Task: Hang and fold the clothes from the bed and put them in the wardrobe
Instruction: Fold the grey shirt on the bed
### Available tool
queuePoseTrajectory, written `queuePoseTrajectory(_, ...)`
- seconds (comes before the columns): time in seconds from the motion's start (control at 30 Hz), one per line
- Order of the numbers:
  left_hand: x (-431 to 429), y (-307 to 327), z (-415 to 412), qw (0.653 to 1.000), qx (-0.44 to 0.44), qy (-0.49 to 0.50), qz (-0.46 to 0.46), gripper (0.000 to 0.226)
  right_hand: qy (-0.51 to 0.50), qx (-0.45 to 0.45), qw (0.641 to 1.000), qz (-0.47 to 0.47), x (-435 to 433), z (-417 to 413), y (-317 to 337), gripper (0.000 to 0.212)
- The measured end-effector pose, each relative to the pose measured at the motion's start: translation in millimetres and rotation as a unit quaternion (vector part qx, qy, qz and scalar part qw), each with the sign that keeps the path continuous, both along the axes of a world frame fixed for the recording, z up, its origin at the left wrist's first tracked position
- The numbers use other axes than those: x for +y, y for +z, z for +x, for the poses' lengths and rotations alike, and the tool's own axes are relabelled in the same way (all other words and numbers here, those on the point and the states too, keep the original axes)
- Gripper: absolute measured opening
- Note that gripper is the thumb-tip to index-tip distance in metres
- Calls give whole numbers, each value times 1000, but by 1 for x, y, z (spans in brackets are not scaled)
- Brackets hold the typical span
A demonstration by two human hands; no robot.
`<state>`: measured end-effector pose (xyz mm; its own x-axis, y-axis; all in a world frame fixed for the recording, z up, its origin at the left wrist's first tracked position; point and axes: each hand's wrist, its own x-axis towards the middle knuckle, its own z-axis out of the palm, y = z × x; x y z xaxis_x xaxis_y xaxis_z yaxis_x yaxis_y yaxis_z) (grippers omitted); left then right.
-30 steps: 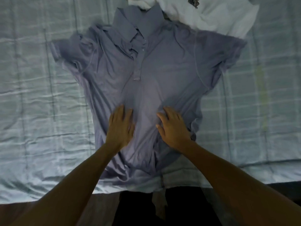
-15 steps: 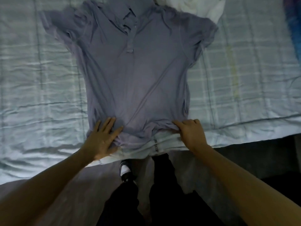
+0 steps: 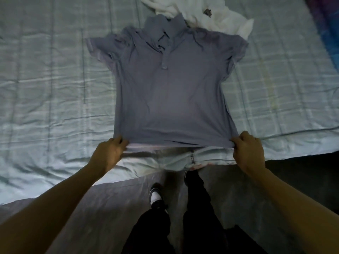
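Note:
A grey-purple polo shirt (image 3: pixel 170 96) lies face up and spread flat on the bed, collar at the far end, sleeves out to both sides. My left hand (image 3: pixel 108 153) pinches the shirt's bottom left hem corner. My right hand (image 3: pixel 247 151) pinches the bottom right hem corner. The hem is stretched straight between them, close to the bed's near edge. A crumpled white garment (image 3: pixel 211 17) lies beyond the collar, partly under it.
The bed (image 3: pixel 45 98) has a pale blue checked sheet with creases. A dark blue and purple cloth (image 3: pixel 328 33) shows at the far right edge. My legs in black trousers and a shoe (image 3: pixel 156 198) stand on the grey floor below the bed edge.
Both hands slid from the shirt's belly down to the hem, moved apart and gripped its corners. The shirt's lower half went from bunched to flat and stretched.

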<state>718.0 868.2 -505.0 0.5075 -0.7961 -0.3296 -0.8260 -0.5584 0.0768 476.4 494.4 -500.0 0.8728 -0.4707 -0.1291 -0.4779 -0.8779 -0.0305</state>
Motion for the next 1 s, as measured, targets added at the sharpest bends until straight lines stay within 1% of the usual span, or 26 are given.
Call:
queuePoseTrajectory(0.03,5,3,-2,1000,12,-7,12,47,11,18,1000,5,1,-4,0,31)
queuePoseTrajectory(0.07,7,6,-4,999,33,-16,33,45,24,61,998,13,3,-7,0,34)
queuePoseTrajectory(0.1,8,8,-7,996,54,-24,69,43,33,120,992,24,6,-8,0,35)
queuePoseTrajectory(0.17,8,7,-10,981,83,-38,171,40,24,252,966,50,13,-4,3,31)
queuePoseTrajectory(0.2,7,9,-10,974,89,-33,207,37,18,281,958,60,15,1,4,28)
queuePoseTrajectory(0.23,5,10,-9,974,96,-19,205,36,10,281,957,66,20,5,4,26)
queuePoseTrajectory(0.27,2,11,-8,978,99,-1,181,38,9,255,965,65,24,11,2,28)
queuePoseTrajectory(0.3,0,8,-7,986,98,26,133,43,13,200,978,63,28,17,-1,32)
queuePoseTrajectory(0.33,-6,6,-5,993,89,44,64,50,19,134,988,75,32,23,-5,37)
queuePoseTrajectory(0.37,-14,2,-3,996,73,46,9,57,27,64,993,93,36,31,-8,44)
queuePoseTrajectory(0.4,-23,-1,-1,997,51,38,-37,60,33,18,993,114,39,40,-11,50)
queuePoseTrajectory(0.43,-34,-5,0,997,35,32,-65,59,40,5,990,135,42,50,-12,57)
queuePoseTrajectory(0.5,-56,-15,1,996,29,35,-82,55,59,30,987,145,47,59,-23,66)
queuePoseTrajectory(0.53,-63,-23,0,995,31,35,-88,54,58,74,986,141,47,57,-33,67)
queuePoseTrajectory(0.57,-70,-32,-1,994,35,32,-95,52,47,117,983,133,47,53,-42,64)
queuePoseTrajectory(0.6,-78,-39,-2,994,44,27,-99,48,36,132,982,129,45,49,-47,59)
queuePoseTrajectory(0.67,-97,-48,1,992,72,28,-96,38,17,124,983,132,37,53,-45,45)
queuePoseTrajectory(0.7,-112,-50,6,992,79,34,-93,35,5,114,983,142,31,62,-37,39)
queuePoseTrajectory(0.77,-153,-48,19,991,86,45,-91,36,-25,90,983,159,12,82,-27,35)
queuePoseTrajectory(0.83,-206,-45,34,990,83,40,-104,40,-79,22,978,192,-12,109,-19,35)
queuePoseTrajectory(0.87,-234,-42,42,989,84,40,-115,41,-121,-24,969,215,-27,124,-16,35)
queuePoseTrajectory(0.93,-288,-38,57,985,89,46,-142,43,-201,-109,937,265,-59,156,-16,36)
queuePoseTrajectory(1.0,-338,-38,72,982,99,69,-146,49,-263,-148,905,299,-93,187,-22,36)
